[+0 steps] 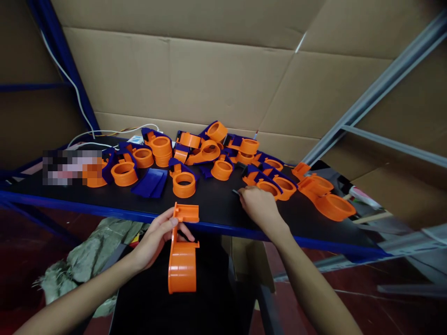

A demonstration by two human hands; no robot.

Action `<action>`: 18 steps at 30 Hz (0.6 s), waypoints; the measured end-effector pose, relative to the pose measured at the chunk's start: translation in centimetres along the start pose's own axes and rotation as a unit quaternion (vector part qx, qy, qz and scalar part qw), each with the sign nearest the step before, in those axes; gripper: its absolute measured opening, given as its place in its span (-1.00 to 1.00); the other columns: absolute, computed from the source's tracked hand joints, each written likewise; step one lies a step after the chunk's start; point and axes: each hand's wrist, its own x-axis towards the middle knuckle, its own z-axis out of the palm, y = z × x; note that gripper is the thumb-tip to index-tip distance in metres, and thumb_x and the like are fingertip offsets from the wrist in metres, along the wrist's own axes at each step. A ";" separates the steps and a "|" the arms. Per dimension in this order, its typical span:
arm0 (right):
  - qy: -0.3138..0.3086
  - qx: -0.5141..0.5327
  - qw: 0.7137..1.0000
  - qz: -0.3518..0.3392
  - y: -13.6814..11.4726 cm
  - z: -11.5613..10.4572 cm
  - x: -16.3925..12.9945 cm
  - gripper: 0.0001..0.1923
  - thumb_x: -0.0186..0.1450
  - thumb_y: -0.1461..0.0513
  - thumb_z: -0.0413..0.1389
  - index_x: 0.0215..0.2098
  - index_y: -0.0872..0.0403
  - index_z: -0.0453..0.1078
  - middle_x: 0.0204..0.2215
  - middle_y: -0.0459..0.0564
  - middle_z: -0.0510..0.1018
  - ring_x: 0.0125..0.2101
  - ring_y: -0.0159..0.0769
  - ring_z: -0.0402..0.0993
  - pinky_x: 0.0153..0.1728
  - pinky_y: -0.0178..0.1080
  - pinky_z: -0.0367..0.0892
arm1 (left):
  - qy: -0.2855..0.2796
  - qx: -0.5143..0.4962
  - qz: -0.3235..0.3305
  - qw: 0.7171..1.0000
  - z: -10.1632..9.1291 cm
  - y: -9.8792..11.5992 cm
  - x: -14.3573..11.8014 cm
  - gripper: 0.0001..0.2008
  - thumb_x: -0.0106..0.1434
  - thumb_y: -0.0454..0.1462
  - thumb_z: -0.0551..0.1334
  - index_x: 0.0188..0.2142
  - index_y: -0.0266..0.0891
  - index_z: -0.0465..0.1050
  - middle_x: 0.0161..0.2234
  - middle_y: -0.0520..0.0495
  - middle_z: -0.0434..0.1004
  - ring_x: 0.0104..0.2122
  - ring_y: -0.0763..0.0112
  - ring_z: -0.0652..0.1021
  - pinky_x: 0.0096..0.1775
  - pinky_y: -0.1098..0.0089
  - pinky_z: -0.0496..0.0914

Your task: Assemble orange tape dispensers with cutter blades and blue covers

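Observation:
My left hand (157, 237) is closed around the narrow neck of an orange tape dispenser body (183, 267), held upright in front of the table edge. Its round drum hangs at the bottom and its flat head points right. Over the tabletop, my right hand (260, 207) is closed with the knuckles up; a small dark grey end of something thin (236, 191) sticks out to its left, the rest hidden by the fingers. Just beyond that hand lie orange dispensers with blue parts (268, 187). A blue-and-orange dispenser (184, 184) stands ahead of my left hand.
The black tabletop (216, 204) has a blue front edge. More dispensers (209, 149) are heaped at the back, near flat blue pieces (150, 183). Bare orange bodies (331, 204) lie at the right. Cardboard (192, 79) walls the back; a white cable (78, 93) runs along the left post.

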 end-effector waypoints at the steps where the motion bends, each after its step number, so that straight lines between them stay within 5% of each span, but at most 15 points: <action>1: 0.002 0.000 1.000 0.002 0.0 0.0 0.0 -0.78 0.39 0.26 0.01 -0.19 0.12 0.52 -0.24 0.16 0.60 -0.21 -0.07 0.56 -0.42 -0.26 0.21 | 0.001 -0.003 -0.004 1.000 0.0 0.0 0.0 -0.62 0.35 -0.13 0.19 0.06 -0.31 0.40 -0.28 -0.25 0.64 -0.27 0.17 0.62 -0.19 0.28 0.44; 13: 0.021 0.063 0.998 0.000 -0.1 -0.2 0.2 -0.84 0.37 0.14 0.10 -0.23 -0.01 0.51 -0.28 -0.01 0.63 -0.30 -0.19 0.53 -0.47 -0.29 0.08 | -0.002 0.044 -0.014 0.999 0.3 0.1 0.0 -0.58 0.35 -0.11 0.19 0.10 -0.31 0.39 -0.36 -0.20 0.62 -0.31 0.20 0.61 -0.28 0.35 0.40; 18: 0.019 0.308 0.948 -0.083 -1.3 -1.7 -0.7 -0.86 0.34 0.16 0.17 -0.26 0.05 0.53 -0.39 -0.06 0.59 -0.42 -0.34 0.43 -0.45 -0.33 0.16 | 0.003 0.067 -0.023 0.997 0.2 0.1 0.0 -0.56 0.34 -0.07 0.19 0.08 -0.32 0.41 -0.33 -0.22 0.63 -0.35 0.22 0.60 -0.30 0.36 0.38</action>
